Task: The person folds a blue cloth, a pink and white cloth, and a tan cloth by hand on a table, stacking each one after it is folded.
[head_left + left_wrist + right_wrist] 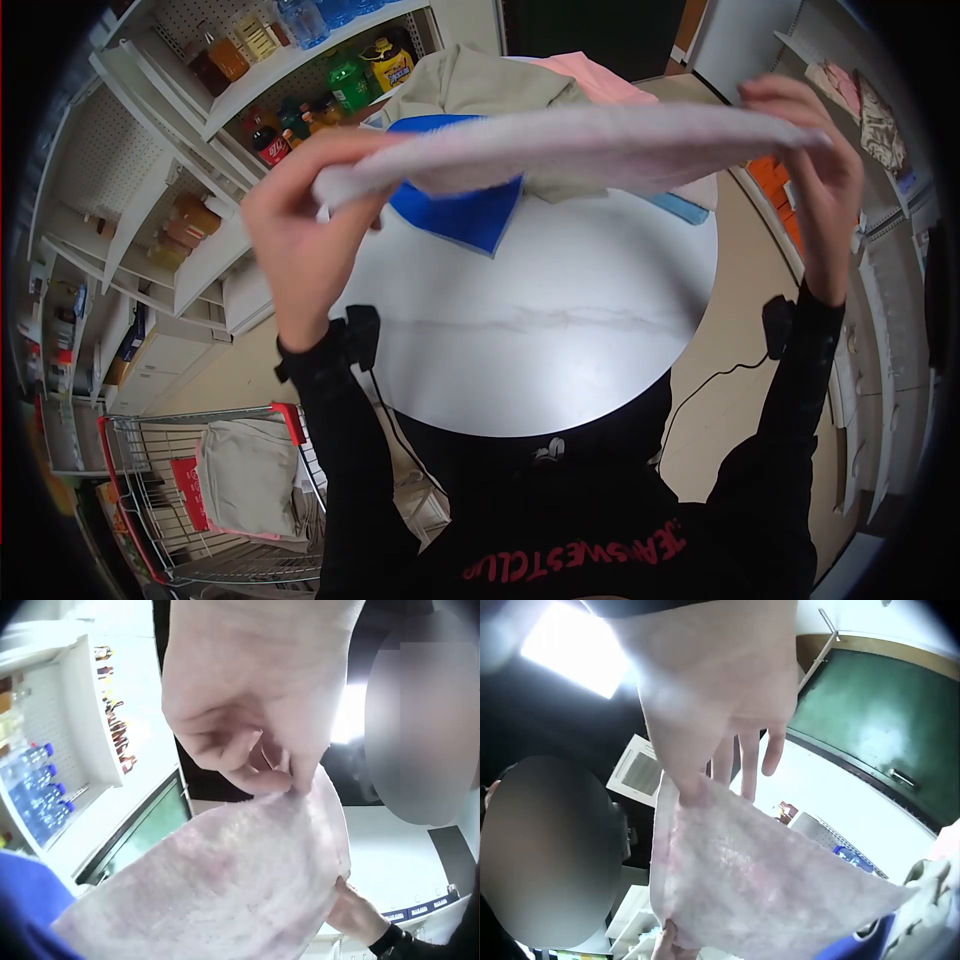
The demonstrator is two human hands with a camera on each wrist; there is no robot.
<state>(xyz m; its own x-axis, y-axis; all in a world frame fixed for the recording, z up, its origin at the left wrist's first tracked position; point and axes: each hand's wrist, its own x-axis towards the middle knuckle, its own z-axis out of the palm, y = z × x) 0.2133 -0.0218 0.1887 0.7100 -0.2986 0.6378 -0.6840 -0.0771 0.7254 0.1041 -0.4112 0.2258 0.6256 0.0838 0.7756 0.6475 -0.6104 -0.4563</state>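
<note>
Both hands hold up a pale pinkish-white fuzzy cloth (580,140), like a small towel, stretched between them above a round white table (520,350). My left hand (305,220) pinches one corner, thumb against fingers; the left wrist view shows the cloth (225,870) hanging down from that grip. At the opposite end, my right hand (825,170) pinches another corner between thumb and fingers, its other fingers extended behind the cloth (757,877) in the right wrist view. Beyond the cloth, a blue cloth (455,220) lies on the table, partly hidden.
A grey-green garment (465,85) and a pink cloth (590,75) lie heaped at the table's far side, with a light blue folded piece (682,208) at right. Shelves of bottles (350,80) stand at left. A shopping cart (300,425) holding a beige bag (250,475) is at lower left.
</note>
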